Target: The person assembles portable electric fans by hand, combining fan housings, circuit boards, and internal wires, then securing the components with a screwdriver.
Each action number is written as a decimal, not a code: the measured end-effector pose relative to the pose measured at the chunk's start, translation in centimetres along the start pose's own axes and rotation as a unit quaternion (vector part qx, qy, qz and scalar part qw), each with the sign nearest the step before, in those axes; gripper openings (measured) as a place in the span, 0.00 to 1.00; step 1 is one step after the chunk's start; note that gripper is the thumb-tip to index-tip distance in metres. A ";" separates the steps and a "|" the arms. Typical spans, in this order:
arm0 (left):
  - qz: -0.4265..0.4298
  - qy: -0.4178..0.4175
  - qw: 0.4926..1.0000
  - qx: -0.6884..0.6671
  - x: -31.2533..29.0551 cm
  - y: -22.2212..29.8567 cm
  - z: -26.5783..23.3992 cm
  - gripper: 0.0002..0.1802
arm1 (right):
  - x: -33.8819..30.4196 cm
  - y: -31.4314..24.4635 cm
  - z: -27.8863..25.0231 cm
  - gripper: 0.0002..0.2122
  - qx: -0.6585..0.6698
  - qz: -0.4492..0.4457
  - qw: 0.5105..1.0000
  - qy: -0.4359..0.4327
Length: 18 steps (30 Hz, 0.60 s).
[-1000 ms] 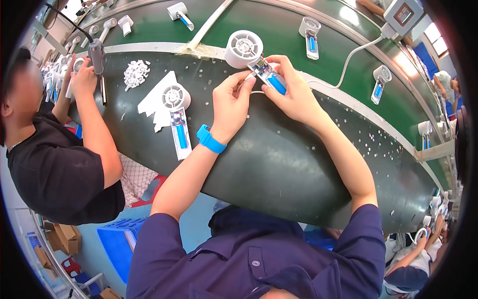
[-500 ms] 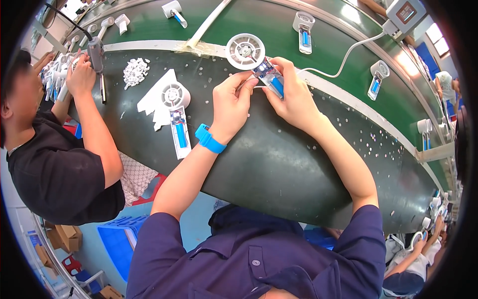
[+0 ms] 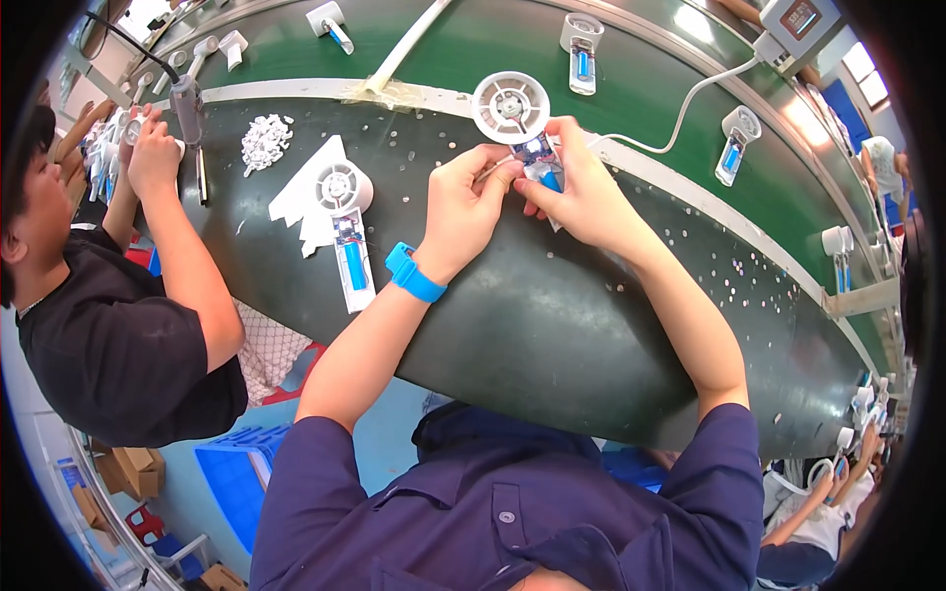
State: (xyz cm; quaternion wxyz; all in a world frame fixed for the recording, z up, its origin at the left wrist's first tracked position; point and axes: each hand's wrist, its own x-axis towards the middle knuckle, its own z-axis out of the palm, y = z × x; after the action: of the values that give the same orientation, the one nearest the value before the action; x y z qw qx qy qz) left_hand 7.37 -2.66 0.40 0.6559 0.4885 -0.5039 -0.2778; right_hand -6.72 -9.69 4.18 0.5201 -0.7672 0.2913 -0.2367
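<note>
A white handheld fan (image 3: pixel 510 106) with its handle casing open is held just above the dark table, its round grille pointing away from me. My right hand (image 3: pixel 591 192) wraps the handle, leaving a circuit board (image 3: pixel 535 150) and part of a blue battery cell (image 3: pixel 550 180) in sight. Close against the board, my left hand (image 3: pixel 461 205) is closed in a pinch on a thin pale piece, apparently the end of a white cable (image 3: pixel 680 110); the fingers mostly hide it. Left of my left hand, a second open fan (image 3: pixel 341 187) lies with its board and blue cell showing.
White torn sheets (image 3: pixel 305 192) lie under the second fan, near a pile of small white parts (image 3: pixel 266 143). A green conveyor (image 3: pixel 650 69) beyond carries more fans. A grey hanging tool (image 3: pixel 187 106) and a co-worker (image 3: pixel 128 335) are at left; a meter box (image 3: pixel 800 30) stands upper right.
The fan in my hands has shifted slightly right, and my right fingers now cover more of its handle. Fans on the conveyor have moved left. The co-worker's head has turned and lifted.
</note>
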 end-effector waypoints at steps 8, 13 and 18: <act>-0.016 0.008 0.997 0.080 0.2 -0.5 -1.1 0.07 | -0.7 -3.2 -2.7 0.13 -0.069 -0.047 0.987 0.137; -0.047 0.009 0.998 0.037 0.1 0.4 -0.1 0.07 | -12.1 -12.3 -5.9 0.12 0.576 -0.193 0.791 0.066; -0.009 -0.004 0.999 0.053 0.0 0.2 -0.1 0.07 | -10.8 -11.2 -11.3 0.17 -0.255 -0.549 0.569 0.557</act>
State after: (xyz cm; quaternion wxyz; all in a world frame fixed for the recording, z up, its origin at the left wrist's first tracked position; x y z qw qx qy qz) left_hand 7.41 -2.56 0.56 0.6244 0.5258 -0.5163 -0.2588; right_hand -19.70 -6.41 17.95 -0.1920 -0.5972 0.0945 -0.7730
